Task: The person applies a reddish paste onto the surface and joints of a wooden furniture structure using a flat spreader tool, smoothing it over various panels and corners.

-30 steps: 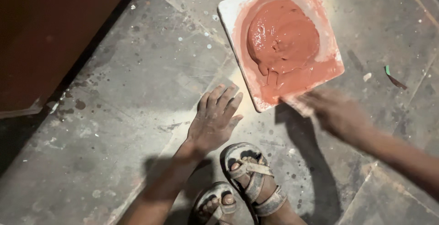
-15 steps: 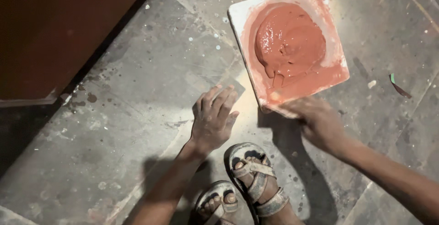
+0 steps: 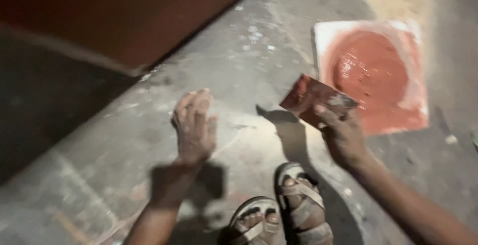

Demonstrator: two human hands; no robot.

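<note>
Concrete floor (image 3: 249,70) blurred; right hand (image 3: 342,136) fingers pinch smeared scraper (image 3: 314,99); left hand (image 3: 194,128) fingers loosely spread.

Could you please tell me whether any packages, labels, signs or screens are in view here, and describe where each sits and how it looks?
None are in view. The right hand holds a flat scraper smeared with red paste, beside a white square board covered in the same red paste; the left hand rests on the grey floor.
</note>
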